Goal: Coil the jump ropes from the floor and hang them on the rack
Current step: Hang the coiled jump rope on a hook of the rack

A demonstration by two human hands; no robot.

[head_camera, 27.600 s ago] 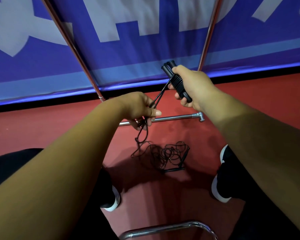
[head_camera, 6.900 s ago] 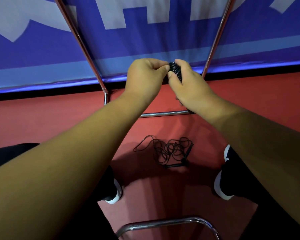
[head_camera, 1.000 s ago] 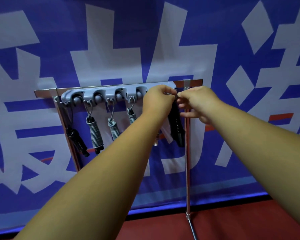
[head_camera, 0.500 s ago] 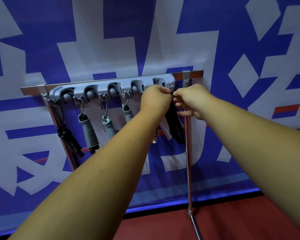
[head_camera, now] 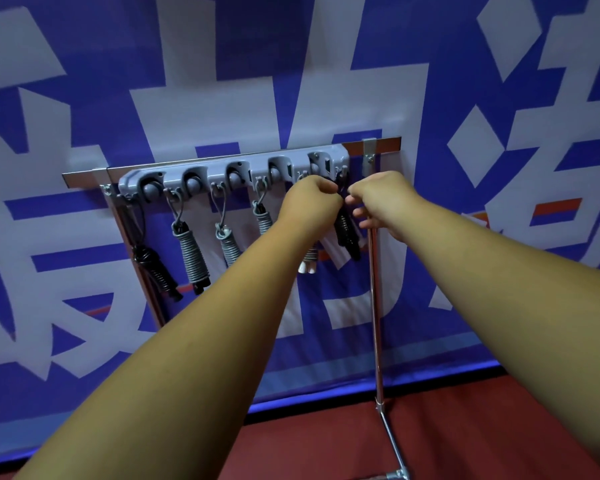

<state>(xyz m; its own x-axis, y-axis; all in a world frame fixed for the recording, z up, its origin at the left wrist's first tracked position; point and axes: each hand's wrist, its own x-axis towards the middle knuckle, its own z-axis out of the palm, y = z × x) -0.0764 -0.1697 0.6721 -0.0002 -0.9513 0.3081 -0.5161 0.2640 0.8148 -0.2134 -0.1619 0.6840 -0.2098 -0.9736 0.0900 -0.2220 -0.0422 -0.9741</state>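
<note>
Both hands meet just under the rack's (head_camera: pixel 232 171) right end, where the coiled rope (head_camera: pixel 347 233) hangs. The left hand (head_camera: pixel 309 199) is curled tight, the right hand (head_camera: pixel 385 202) pinches with thumb and forefinger, the rest loose; both seem to hold the rope's top loop, likely to seat it on the hook (head_camera: pixel 340 174)

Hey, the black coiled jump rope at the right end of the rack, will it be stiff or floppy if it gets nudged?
Probably fairly firm as a bundle: the black jump rope is wound in tight coils. It would likely swing when nudged, since only a thin loop runs up to a hook on the rack.
</note>
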